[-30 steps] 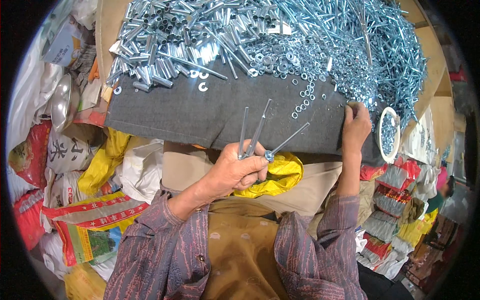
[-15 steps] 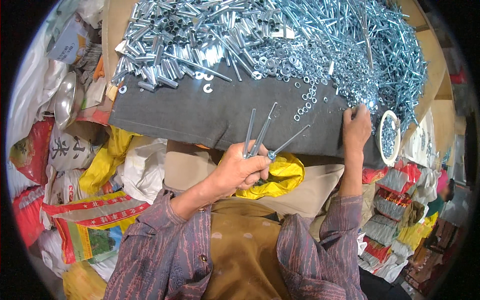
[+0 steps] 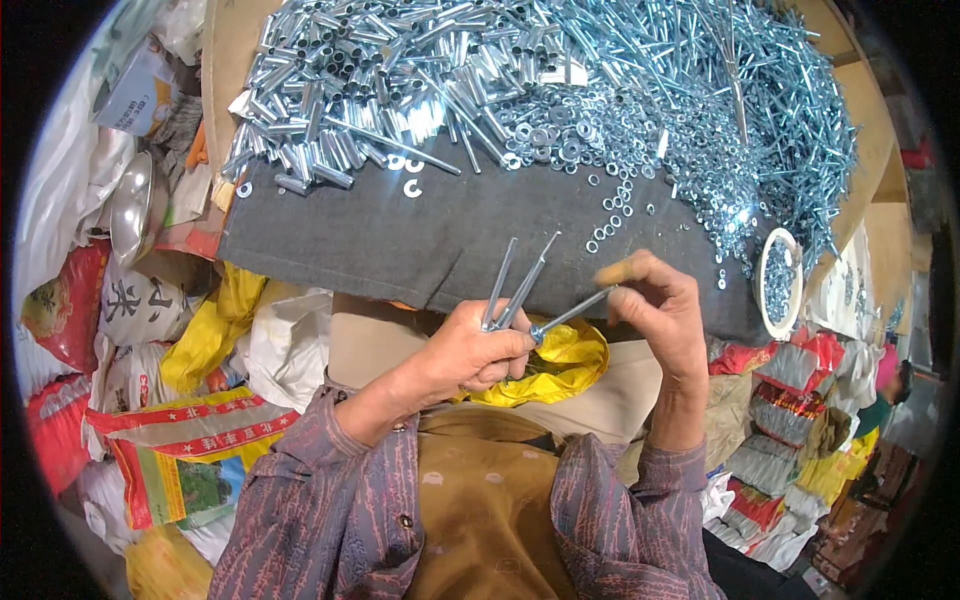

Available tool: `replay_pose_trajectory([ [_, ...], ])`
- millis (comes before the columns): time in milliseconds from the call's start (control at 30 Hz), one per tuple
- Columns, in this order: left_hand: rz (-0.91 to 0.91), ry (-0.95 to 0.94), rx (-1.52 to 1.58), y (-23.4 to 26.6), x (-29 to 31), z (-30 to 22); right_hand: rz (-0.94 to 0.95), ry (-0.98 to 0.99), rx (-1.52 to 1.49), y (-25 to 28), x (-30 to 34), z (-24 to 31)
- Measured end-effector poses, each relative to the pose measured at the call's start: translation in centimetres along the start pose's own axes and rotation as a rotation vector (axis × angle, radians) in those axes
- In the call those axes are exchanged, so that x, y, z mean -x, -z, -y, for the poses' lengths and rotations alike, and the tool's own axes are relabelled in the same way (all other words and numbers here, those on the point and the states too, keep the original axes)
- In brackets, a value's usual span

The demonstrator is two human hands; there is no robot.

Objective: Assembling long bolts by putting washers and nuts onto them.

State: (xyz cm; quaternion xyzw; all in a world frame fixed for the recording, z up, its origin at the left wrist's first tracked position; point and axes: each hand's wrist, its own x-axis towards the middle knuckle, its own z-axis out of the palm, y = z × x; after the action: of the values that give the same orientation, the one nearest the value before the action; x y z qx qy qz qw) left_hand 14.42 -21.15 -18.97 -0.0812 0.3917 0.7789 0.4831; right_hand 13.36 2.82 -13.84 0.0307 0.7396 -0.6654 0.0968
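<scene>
My left hand is closed around several long thin metal bolts, which fan out upward from the fist. One bolt slants to the right from between thumb and fingers, with a wider washer-like piece at its lower end. At that bolt's tip, my right hand has its thumb and forefinger bent together. Whatever lies between those fingertips is too small to make out. The forefinger's end looks yellowish, perhaps covered. Beyond both hands, loose washers and nuts lie on a dark cloth.
Metal tubes heap at the far left, and thin bolts at the far right. A white-rimmed bowl of small parts stands at the cloth's right edge. A yellow bag lies below my hands; packed sacks crowd the left.
My right hand has come away from the pile of small parts, moving left and nearer to the tip of the slanted bolt. My left hand has sunk slightly, still holding the bolts.
</scene>
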Motion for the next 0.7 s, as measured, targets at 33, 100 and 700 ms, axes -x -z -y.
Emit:
replay_pose_trajectory([
  [33, -0.005, -0.001, 0.003, 0.0, 0.1, -0.1, 0.087, -0.082, -0.008, -0.1, 0.0, 0.1],
  [100, 0.020, 0.016, -0.021, -0.5, 0.1, -0.5, 0.183, -0.194, -0.096, -0.3, 0.2, -0.6],
  [700, -0.028, -0.186, -0.084, -1.0, -0.5, -0.1, -0.047, -0.016, -0.211, -1.1, 1.4, -1.0],
])
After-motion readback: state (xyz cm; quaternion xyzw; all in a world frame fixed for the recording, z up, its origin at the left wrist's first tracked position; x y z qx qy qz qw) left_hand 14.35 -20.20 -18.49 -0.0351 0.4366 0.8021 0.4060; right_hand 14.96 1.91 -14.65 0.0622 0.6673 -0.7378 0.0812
